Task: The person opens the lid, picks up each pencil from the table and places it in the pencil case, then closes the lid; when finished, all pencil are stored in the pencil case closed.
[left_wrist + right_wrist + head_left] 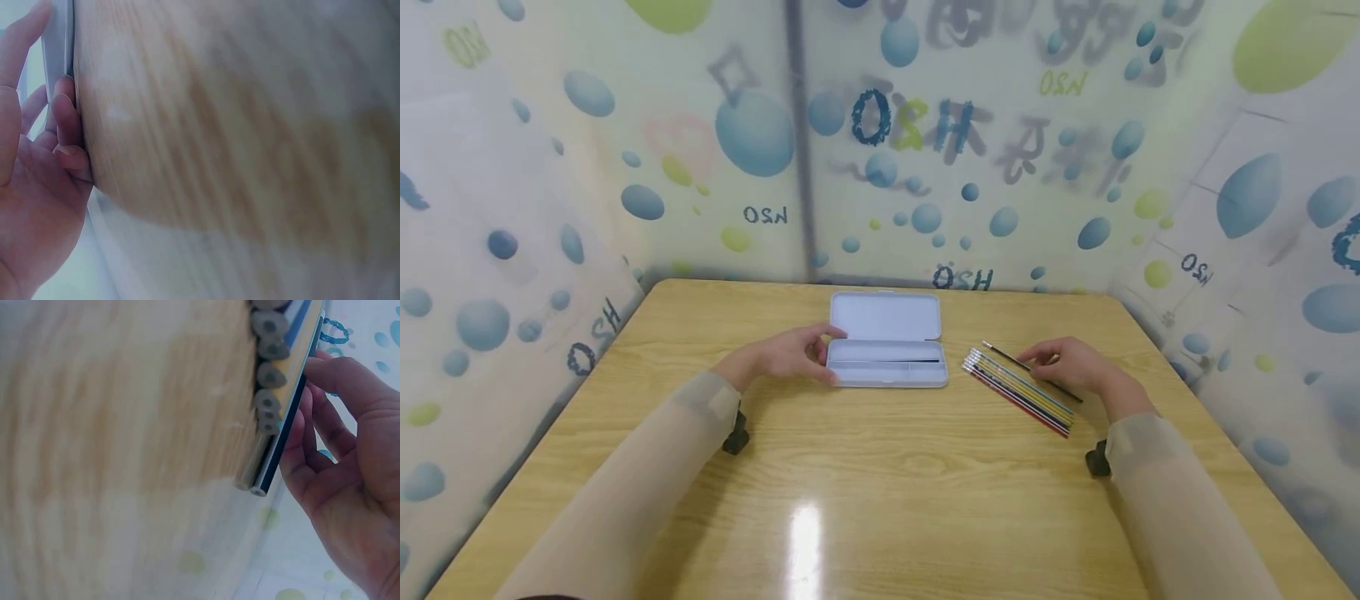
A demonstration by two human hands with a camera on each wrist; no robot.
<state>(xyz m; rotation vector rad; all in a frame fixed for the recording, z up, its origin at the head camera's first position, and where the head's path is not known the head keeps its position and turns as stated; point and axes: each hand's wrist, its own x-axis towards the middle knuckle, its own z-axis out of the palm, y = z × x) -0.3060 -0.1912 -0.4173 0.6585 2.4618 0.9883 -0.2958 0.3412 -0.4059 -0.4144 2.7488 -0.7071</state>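
Observation:
A pale blue-white pencil case (887, 377) lies with its lid (884, 317) folded back. Inside its long rear compartment is one dark pencil (917, 361). My left hand (790, 353) holds the case's left end, thumb at the near corner and a finger by the hinge side. To the right of the case, several pencils (1022, 392) in yellow, blue, dark and red lie side by side in a slanted row. My right hand (1070, 367) pinches a black pencil (284, 442) at the far side of that row; it lies slightly apart from the others.
Everything lies on a wood-grain table (880, 483). Patterned curtains (880, 217) with blue and green drops stand behind the table and along both sides. A dark wrist device (737, 434) sits under the left cuff, another (1098, 459) under the right.

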